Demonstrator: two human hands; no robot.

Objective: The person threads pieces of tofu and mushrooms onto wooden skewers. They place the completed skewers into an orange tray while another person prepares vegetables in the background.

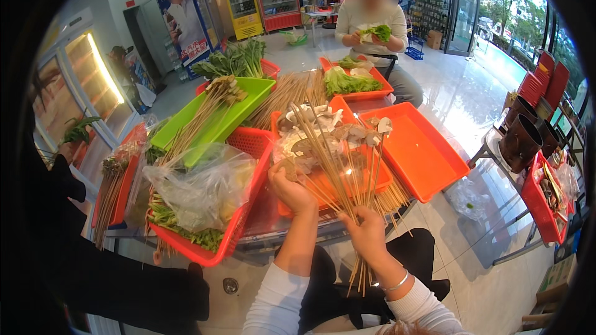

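My right hand [368, 232] grips a bundle of thin wooden skewers [330, 167]. Several of them carry mushroom slices [356, 134] at their far ends, and others are bare. My left hand [291, 188] is raised to the left of the bundle, its fingers closed on a mushroom slice [289, 167] at the end of a skewer. Behind both hands lies an orange-red tray [389, 179] with white mushroom pieces [321, 116] and a plastic bag. More bare skewers [391, 200] stick out from under this tray.
An orange tray [419, 153] stands at right. At left are a green tray [251, 90] of filled skewers and a red basket [233, 237] with greens and a plastic bag [205, 186]. Across the table a seated person [372, 18] holds lettuce. A dark-clothed person stands at far left.
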